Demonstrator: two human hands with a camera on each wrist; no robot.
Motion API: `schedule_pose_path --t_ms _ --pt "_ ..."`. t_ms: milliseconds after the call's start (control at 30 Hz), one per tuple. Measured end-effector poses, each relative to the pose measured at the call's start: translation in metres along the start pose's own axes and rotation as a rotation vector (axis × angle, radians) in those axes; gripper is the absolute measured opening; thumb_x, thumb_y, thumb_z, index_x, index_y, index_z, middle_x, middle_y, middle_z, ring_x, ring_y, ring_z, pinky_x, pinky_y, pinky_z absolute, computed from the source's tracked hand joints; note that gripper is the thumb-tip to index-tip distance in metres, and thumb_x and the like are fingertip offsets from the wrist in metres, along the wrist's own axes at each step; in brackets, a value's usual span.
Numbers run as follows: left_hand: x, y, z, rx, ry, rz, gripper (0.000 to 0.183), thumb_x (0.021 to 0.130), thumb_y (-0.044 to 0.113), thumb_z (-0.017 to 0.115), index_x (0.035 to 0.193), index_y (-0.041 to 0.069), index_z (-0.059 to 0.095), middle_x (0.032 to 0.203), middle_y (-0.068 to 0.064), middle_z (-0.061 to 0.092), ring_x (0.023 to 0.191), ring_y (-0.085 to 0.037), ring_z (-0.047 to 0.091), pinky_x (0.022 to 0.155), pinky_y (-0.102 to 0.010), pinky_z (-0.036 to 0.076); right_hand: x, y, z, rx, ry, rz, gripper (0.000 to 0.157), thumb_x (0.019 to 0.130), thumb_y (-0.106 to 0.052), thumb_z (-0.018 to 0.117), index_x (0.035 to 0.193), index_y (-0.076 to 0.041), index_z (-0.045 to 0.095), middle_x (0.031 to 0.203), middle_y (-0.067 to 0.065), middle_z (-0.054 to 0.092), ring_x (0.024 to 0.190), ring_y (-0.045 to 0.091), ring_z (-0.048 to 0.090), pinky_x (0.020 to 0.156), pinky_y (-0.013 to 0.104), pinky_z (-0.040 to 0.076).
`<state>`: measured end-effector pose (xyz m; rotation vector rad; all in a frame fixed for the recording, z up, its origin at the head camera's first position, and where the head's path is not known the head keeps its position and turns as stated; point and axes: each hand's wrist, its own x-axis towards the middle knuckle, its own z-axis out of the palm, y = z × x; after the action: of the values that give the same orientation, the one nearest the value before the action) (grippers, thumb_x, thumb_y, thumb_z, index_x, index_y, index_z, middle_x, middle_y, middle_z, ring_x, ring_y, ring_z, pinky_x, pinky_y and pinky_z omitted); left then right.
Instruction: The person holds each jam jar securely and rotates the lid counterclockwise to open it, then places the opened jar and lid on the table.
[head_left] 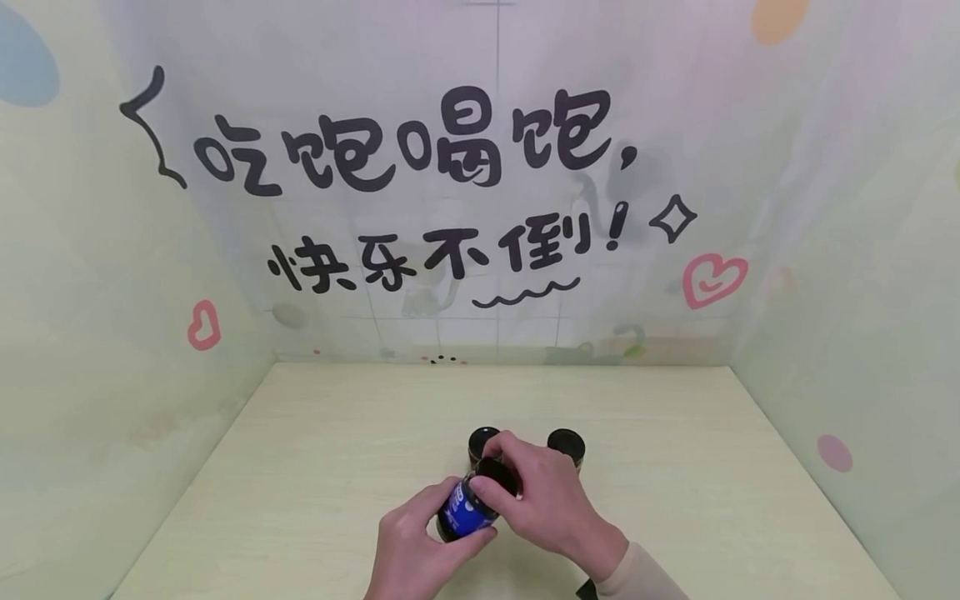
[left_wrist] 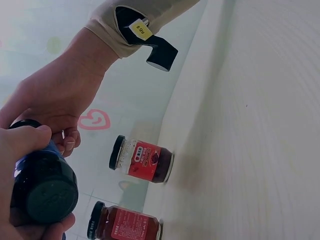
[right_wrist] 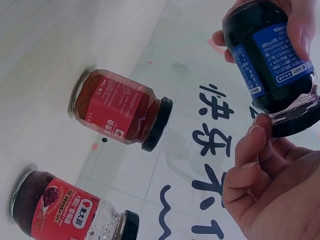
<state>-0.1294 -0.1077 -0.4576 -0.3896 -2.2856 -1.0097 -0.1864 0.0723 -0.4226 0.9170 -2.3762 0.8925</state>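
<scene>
- A pale printed backdrop (head_left: 337,50) rises beyond both hands, and the wood-grained surface (head_left: 315,467) spreads beneath and around them.
- My left grip (head_left: 416,537) is wrapped around the body of the blue-labelled jar (head_left: 459,510), holding it off the surface, tilted so its top leans toward the other hand.
- My right grip (head_left: 551,504) is closed about the black lid (head_left: 501,477), thumb on the near side, forefinger over the far edge; its other fingers curl below.
- At the neck, just beside the right fingertips, a shiny clear film (right_wrist: 292,104) sits loose and ragged; I cannot tell whether the fingertips pinch it as well.
- Working this top well, I judge, means keeping the left grip firm and low on the glass so the body cannot turn with the lid.
- I would keep the right fingertips off that film if turning the lid, or take its loose edge alone if peeling, since it could slip.
- Less tilt seems safer, in case the contents run toward the neck.
- Two red-labelled jars stand upright beyond the right grip, one (right_wrist: 117,107) just past its fingertips, the other (right_wrist: 67,210) behind its knuckles; I would keep my elbows and swings short of them.
</scene>
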Motion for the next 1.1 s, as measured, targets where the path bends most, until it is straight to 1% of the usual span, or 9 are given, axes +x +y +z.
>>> schedule_pose_path --t_ms 167,300,400,600,700,767,867,1100 --pt "0.0001 0.0004 -0.0016 -0.014 0.007 -0.001 0.056 0.063 0.048 0.078 0.109 0.02 0.064 0.097 0.007 0.065 0.083 -0.009 0.063 0.073 -0.015 0.047 0.0008 -0.0012 -0.0008 -0.006 0.013 -0.019 0.021 0.085 -0.049 0.055 0.097 -0.033 0.052 0.062 -0.02 0.042 0.052 -0.006 0.037 0.044 0.015 0.03" --pt "0.0002 -0.0009 -0.0011 -0.011 0.028 0.026 0.056 0.062 0.047 0.079 0.109 0.02 0.064 0.096 0.009 0.065 0.082 -0.008 0.062 0.072 -0.015 0.047 0.0007 -0.0024 -0.0015 -0.024 0.016 -0.015 0.021 0.085 -0.05 0.054 0.097 -0.033 0.053 0.061 -0.02 0.042 0.052 -0.006 0.037 0.043 0.016 0.029" --pt "-0.0005 -0.0009 -0.0009 0.003 0.04 0.041 0.056 0.062 0.048 0.079 0.109 0.021 0.064 0.097 0.011 0.064 0.082 -0.005 0.062 0.071 -0.015 0.047 0.0001 -0.0036 -0.002 -0.038 0.012 0.0 0.022 0.085 -0.051 0.053 0.096 -0.032 0.053 0.061 -0.021 0.041 0.051 -0.005 0.037 0.043 0.017 0.029" --pt "-0.003 0.0006 -0.0012 0.007 0.036 0.023 0.056 0.062 0.048 0.079 0.108 0.02 0.065 0.097 0.009 0.065 0.083 -0.007 0.062 0.071 -0.016 0.048 -0.0014 -0.0065 -0.0027 -0.065 0.021 0.031 0.022 0.086 -0.051 0.053 0.091 -0.03 0.054 0.053 -0.022 0.034 0.045 -0.004 0.033 0.04 0.019 0.026" --pt "-0.0028 0.0006 -0.0009 0.027 0.058 0.04 0.057 0.06 0.049 0.079 0.107 0.021 0.065 0.097 0.013 0.064 0.083 -0.003 0.061 0.07 -0.016 0.048 -0.0021 -0.0074 -0.0027 -0.085 0.025 0.058 0.022 0.085 -0.052 0.053 0.087 -0.03 0.053 0.049 -0.021 0.032 0.043 -0.003 0.031 0.039 0.02 0.024" --pt "-0.0025 0.0006 -0.0007 0.036 0.071 0.053 0.056 0.059 0.05 0.08 0.106 0.023 0.065 0.097 0.016 0.063 0.083 0.001 0.06 0.069 -0.015 0.048 -0.0024 -0.0078 -0.0026 -0.091 0.025 0.074 0.023 0.085 -0.054 0.052 0.085 -0.03 0.052 0.048 -0.02 0.031 0.041 -0.003 0.03 0.038 0.021 0.023" --pt "-0.0022 0.0011 -0.0003 0.027 0.073 0.065 0.056 0.059 0.049 0.08 0.107 0.025 0.064 0.096 0.018 0.062 0.082 0.002 0.059 0.068 -0.014 0.047 -0.0025 -0.008 -0.0019 -0.087 0.017 0.091 0.025 0.085 -0.056 0.051 0.084 -0.03 0.051 0.047 -0.019 0.032 0.04 -0.002 0.03 0.037 0.022 0.024" --pt "-0.0026 0.0021 -0.001 0.026 0.07 0.061 0.055 0.059 0.049 0.08 0.107 0.027 0.063 0.097 0.019 0.062 0.082 0.002 0.059 0.067 -0.014 0.047 -0.0029 -0.0076 0.0001 -0.06 0.008 0.1 0.027 0.084 -0.058 0.051 0.084 -0.031 0.05 0.047 -0.018 0.034 0.04 -0.002 0.032 0.037 0.022 0.025"
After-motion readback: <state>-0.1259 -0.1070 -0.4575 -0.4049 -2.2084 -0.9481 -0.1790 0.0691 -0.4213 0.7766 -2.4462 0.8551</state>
